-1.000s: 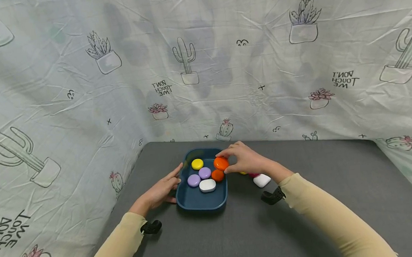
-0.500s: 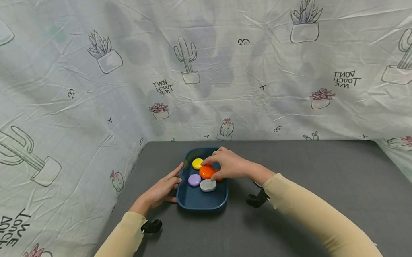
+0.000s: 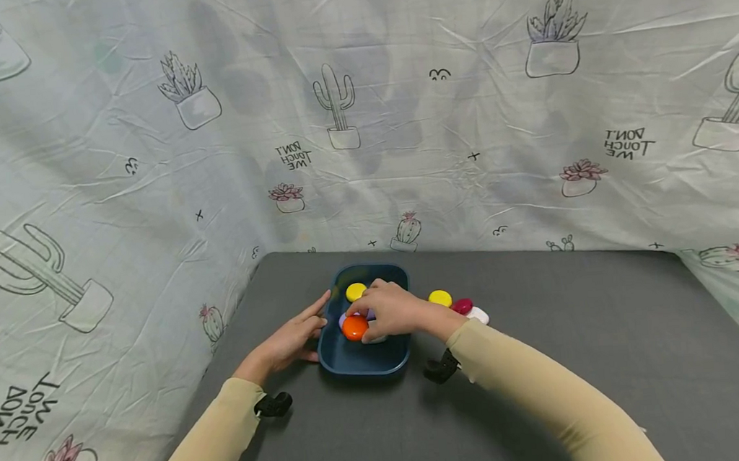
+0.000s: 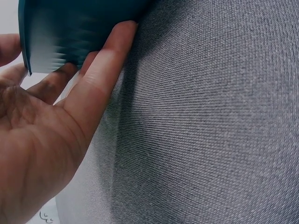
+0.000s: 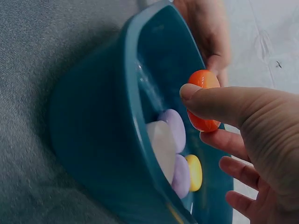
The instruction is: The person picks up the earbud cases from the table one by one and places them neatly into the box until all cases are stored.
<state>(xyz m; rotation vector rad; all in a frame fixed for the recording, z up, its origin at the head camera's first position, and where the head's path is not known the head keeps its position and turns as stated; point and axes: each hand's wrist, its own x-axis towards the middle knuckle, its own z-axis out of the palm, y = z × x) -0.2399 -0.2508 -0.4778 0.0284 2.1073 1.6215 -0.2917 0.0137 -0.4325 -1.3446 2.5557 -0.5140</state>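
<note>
My right hand [image 3: 390, 310] pinches a glossy orange pebble-shaped piece [image 3: 355, 327] between thumb and fingertips, above the inside of a dark blue tray [image 3: 365, 373]. In the right wrist view, the orange piece stands clear of the pieces below it. Inside the tray lie a yellow piece [image 3: 355, 291], two lilac pieces [image 5: 174, 129] and a white one [image 5: 161, 145]. The second orange piece in the tray is hidden behind my right hand. My left hand [image 3: 288, 341] rests against the tray's left wall with fingers extended, touching its outer side [image 4: 70, 28].
On the grey table [image 3: 385, 432], right of the tray, a yellow piece [image 3: 440, 298], a dark red piece [image 3: 462, 306] and a white piece [image 3: 478, 315] lie close together, near my right forearm. A cactus-print cloth [image 3: 405, 184] hangs behind the table.
My right hand has carried the orange piece from the tray's right rim leftward and nearer me, over the lilac pieces. The pieces right of the tray have come back into view. The left hand stays put.
</note>
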